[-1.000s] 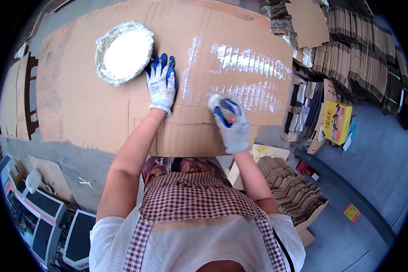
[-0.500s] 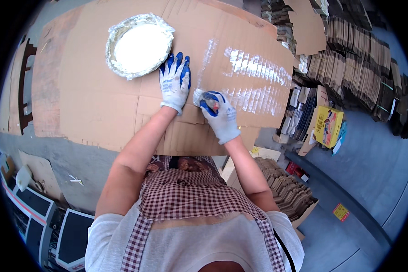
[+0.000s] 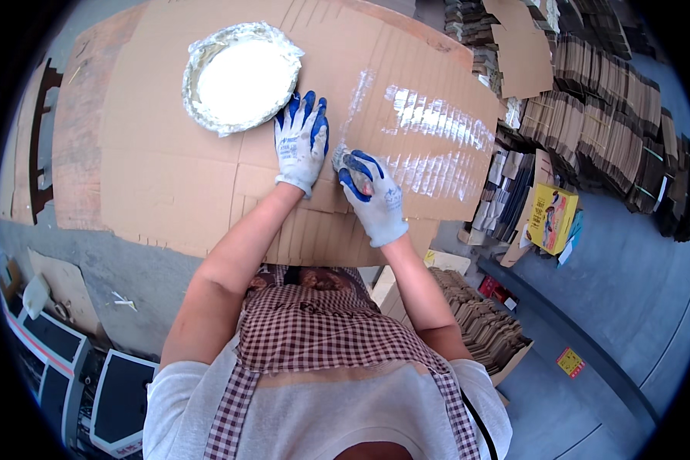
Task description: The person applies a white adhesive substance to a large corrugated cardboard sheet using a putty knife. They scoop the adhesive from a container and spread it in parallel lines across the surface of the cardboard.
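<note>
Since the earliest view, the right hand [image 3: 374, 201] has come across toward the bowl [image 3: 192, 96] and toward the left hand [image 3: 300, 146], bringing the brush [image 3: 339, 157] with it; compared with the view half a second back, it has barely moved. The left hand has kept its place by the bowl, while the narrow upright streak [image 3: 356, 100] to the right of the bowl looks thinner and duller than it did at first. The left hand lies palm down on the cardboard sheet [image 3: 169, 184], on the near right side of the bowl, its gloved fingers straight, slightly parted and pointing away from the person, the tips just beside the bowl's rim. The right hand sits farther right of the bowl and closer to the person, its forearm slanting up toward the bowl, its fingers curled closely around the brush. The brush's body is mostly covered by those blue-coated fingers; its pale, ragged end juts past the fingertips on the side facing the bowl, near the lower end of the narrow streak. Broader glossy streaks [image 3: 437, 119] lie well to the right of the bowl, beyond the narrow one.
</note>
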Motion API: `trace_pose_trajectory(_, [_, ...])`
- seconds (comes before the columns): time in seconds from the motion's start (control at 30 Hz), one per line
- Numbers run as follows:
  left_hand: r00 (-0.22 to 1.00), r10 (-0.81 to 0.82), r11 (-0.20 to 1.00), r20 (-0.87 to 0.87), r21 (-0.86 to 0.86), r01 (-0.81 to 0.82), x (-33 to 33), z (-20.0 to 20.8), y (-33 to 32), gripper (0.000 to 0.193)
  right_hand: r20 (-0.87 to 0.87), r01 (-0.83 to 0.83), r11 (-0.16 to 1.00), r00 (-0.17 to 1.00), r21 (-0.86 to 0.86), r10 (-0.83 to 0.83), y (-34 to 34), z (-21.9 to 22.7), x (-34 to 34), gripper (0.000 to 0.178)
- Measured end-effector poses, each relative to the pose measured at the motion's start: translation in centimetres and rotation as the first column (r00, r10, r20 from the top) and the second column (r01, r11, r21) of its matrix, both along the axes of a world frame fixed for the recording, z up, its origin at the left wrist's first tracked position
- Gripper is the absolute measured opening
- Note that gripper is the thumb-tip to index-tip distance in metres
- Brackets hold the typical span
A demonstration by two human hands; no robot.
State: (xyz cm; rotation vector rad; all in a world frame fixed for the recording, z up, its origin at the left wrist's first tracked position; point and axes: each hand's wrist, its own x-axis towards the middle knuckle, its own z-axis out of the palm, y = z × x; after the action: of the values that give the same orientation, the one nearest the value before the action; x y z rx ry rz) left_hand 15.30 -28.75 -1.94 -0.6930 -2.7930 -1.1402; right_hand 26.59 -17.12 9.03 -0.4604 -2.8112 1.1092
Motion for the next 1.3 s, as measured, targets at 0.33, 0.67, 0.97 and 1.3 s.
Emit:
trace_pose_trajectory(0.33, [1.0,-0.002,1.0,-0.008,-0.01,0.002,0.0,0.4,0.0,0.043,0.031,0.042,0.997,0.999,-0.063,-0.04,1.5,-0.2,-2.3,0.037])
trace_pose_trajectory(0.67, [1.0,-0.003,1.0,0.007,-0.019,0.003,0.0,1.0,0.1,0.043,-0.021,0.094,0.994,0.995,-0.062,-0.095,2.7,0.3,-5.3,0.037])
trace_pose_trajectory(0.97, [1.0,-0.001,0.998,0.02,-0.06,0.002,0.0,1.2,0.1,0.044,-0.082,0.09,0.996,0.993,0.012,-0.089,4.4,-0.1,-7.6,0.036])
trace_pose_trajectory(1.3, [0.997,-0.006,1.0,0.078,-0.01,0.007,0.0,1.6,0.1,0.044,-0.097,0.079,0.996,0.992,-0.043,-0.083,5.8,-1.0,-9.8,0.036])
